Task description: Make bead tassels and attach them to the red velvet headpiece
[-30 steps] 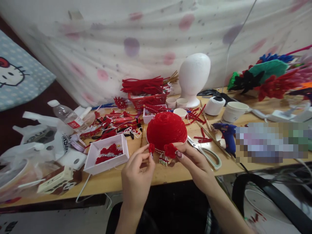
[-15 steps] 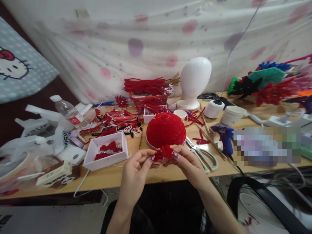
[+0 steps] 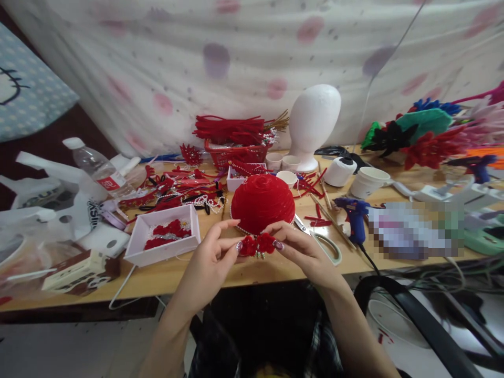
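Between my two hands is a red velvet flower ornament (image 3: pixel 264 243) with small pearly beads hanging below its middle. The thumb and index finger of my left hand (image 3: pixel 214 254) pinch its left end. My right hand (image 3: pixel 301 252) grips the right end in the same way. Just behind the ornament sits a red domed cap (image 3: pixel 263 202), wound in ridged rows, with a string of pearls along its lower edge. Scissors (image 3: pixel 328 247) with pale handles lie right of the cap, partly behind my right hand.
At left stand a white box (image 3: pixel 132 252) of red pieces, a plastic bottle (image 3: pixel 94 168) and a carton (image 3: pixel 79 270). Behind are a red basket (image 3: pixel 236 155) and a white foam head (image 3: pixel 315 123). A blue glue gun (image 3: pixel 356 218) and a paper cup (image 3: pixel 368 181) are at right.
The ornament has been brought slightly lower and turned, so its hanging beads now show. Both hands still pinch its ends. The whole view has shifted a little.
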The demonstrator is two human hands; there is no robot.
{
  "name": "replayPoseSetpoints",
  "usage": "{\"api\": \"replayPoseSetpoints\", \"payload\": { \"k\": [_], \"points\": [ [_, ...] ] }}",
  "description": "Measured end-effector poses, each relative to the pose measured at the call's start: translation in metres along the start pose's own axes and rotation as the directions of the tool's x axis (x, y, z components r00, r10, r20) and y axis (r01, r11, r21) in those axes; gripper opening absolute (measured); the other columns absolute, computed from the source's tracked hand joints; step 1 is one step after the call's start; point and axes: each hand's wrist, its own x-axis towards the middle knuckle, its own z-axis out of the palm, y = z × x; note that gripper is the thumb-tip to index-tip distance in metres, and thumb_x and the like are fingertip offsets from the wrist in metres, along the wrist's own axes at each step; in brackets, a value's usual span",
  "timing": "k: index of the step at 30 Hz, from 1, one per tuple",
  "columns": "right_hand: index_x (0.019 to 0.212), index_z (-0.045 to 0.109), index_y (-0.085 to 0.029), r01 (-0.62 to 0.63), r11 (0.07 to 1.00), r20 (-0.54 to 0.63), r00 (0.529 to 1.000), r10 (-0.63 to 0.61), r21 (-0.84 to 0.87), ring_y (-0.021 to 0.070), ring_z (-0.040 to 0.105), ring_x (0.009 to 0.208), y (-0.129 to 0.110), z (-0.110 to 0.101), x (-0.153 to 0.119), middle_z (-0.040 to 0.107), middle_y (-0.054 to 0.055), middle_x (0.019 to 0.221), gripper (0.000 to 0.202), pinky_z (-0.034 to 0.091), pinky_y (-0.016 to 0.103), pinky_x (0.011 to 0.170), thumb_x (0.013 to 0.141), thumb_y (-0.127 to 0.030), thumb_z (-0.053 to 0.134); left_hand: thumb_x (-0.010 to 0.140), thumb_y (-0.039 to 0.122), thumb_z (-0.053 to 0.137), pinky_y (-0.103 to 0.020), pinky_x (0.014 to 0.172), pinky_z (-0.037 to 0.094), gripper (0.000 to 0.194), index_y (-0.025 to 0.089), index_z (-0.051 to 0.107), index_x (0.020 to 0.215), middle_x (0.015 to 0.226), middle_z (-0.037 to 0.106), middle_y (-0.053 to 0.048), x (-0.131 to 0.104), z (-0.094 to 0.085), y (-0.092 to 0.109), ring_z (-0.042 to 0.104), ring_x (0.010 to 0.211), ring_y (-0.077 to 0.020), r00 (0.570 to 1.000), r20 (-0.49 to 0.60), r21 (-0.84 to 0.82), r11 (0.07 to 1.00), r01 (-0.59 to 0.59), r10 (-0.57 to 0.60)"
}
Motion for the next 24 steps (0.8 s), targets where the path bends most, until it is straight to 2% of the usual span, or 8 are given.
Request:
{"api": "replayPoseSetpoints", "payload": {
  "k": [6,11,18,24],
  "points": [
    [0.09,0.068,-0.022,0.005,1.0,0.035,0.999,-0.005,0.003,0.0215,0.062,0.101,0.002,0.0,0.004,0.066,0.008,0.108,0.019,0.048,0.037,0.095,0.098,-0.036,0.058,0.085,0.031,0.067,-0.034,0.081,0.062,0.056,0.016,0.044,0.134,0.1,0.081,-0.012,-0.003,0.004,-0.007,0.078,0.087,-0.0212,0.999,-0.013,-0.151,0.988,0.029,-0.031],
    [0.089,0.068,-0.022,-0.02,0.999,0.046,0.999,0.018,0.028,0.0204,0.062,0.101,0.005,0.001,0.002,0.065,0.007,0.108,0.019,0.048,0.035,0.094,0.098,-0.035,0.059,0.084,0.032,0.068,-0.032,0.072,0.064,0.059,0.015,0.044,0.135,0.105,0.079,-0.014,-0.006,0.008,-0.013,0.078,0.084,-0.0227,0.994,-0.108,-0.176,0.984,0.003,-0.022],
    [0.093,0.071,-0.02,-0.019,1.0,0.067,0.998,0.019,0.006,0.02,0.063,0.102,0.006,0.004,0.002,0.066,0.009,0.11,0.019,0.048,0.033,0.094,0.098,-0.033,0.059,0.088,0.037,0.066,-0.035,0.077,0.064,0.052,0.015,0.049,0.132,0.106,0.078,-0.013,-0.011,0.011,-0.023,0.077,0.094,-0.0254,0.994,-0.097,-0.239,0.971,0.021,-0.045],
    [0.093,0.07,-0.021,-0.004,0.999,0.065,0.998,0.006,-0.036,0.0208,0.064,0.099,0.004,0.004,0.002,0.067,0.009,0.107,0.018,0.05,0.036,0.093,0.098,-0.033,0.058,0.087,0.043,0.068,-0.039,0.081,0.064,0.05,0.015,0.056,0.127,0.109,0.077,-0.013,-0.012,0.01,-0.025,0.076,0.099,-0.0287,0.989,-0.089,-0.365,0.927,0.08,-0.12]
  ]
}}
